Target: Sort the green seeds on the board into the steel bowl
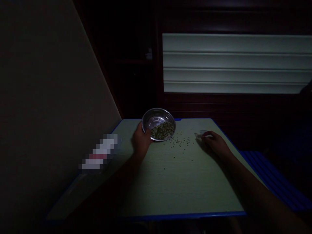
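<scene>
A round steel bowl (158, 124) sits at the far edge of the pale green table top (170, 191), tilted towards me. It holds a heap of small green-brown seeds (162, 130). My left hand (142, 139) grips the bowl's near rim. More seeds (180, 143) lie scattered on the table between the bowl and my right hand (214, 143). The fingers of that hand pinch a small clear plastic piece (200, 134), whose exact shape is hard to tell in the dim light.
A pixelated, blurred object (99, 154) lies along the table's left edge, beside a pale wall (48, 97). The table has a blue rim (182, 215). A blue slatted bench (273, 178) stands to the right, and a lit window blind (234, 63) is behind.
</scene>
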Motion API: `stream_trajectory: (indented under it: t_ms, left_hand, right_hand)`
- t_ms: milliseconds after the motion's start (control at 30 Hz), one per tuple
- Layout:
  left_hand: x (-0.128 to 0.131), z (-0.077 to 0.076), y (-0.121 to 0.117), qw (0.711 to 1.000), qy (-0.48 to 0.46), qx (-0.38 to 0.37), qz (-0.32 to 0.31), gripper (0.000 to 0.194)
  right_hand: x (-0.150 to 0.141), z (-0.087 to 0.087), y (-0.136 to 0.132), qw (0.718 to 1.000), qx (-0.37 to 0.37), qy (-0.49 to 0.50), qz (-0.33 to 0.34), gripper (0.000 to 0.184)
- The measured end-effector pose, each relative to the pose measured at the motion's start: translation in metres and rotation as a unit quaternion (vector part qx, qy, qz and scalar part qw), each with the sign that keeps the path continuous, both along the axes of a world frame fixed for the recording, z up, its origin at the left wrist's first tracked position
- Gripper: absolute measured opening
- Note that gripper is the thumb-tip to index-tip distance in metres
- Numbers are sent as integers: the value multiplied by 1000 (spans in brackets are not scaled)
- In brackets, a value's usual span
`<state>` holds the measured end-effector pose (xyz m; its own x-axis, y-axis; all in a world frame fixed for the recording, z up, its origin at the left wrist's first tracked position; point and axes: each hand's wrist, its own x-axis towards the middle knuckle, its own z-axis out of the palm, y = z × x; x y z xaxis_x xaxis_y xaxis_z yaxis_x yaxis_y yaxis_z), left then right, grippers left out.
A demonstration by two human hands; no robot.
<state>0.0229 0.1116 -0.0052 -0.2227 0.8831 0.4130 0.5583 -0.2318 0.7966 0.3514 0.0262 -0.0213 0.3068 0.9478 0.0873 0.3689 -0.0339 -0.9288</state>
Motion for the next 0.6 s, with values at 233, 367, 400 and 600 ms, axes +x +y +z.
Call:
stream_trajectory:
  t_ms: [233,367,400,600]
  left_hand:
    - [1,2,-2,1000,-8,4,-5,45]
    - [2,4,-4,1000,-3,7,-4,44]
    - [3,4,-5,1000,-1,9,-4,44]
    - [3,7,-8,1000,17,7,0,45]
  right_hand:
    - [-1,1,-1,1000,5,-3,-2,29]
    - [-1,1,-1,1000,6,-3,-2,29]
    - [-1,2,-1,1000,6,-4,-2,29]
    - [0,2,-2,1000,8,-7,1,31]
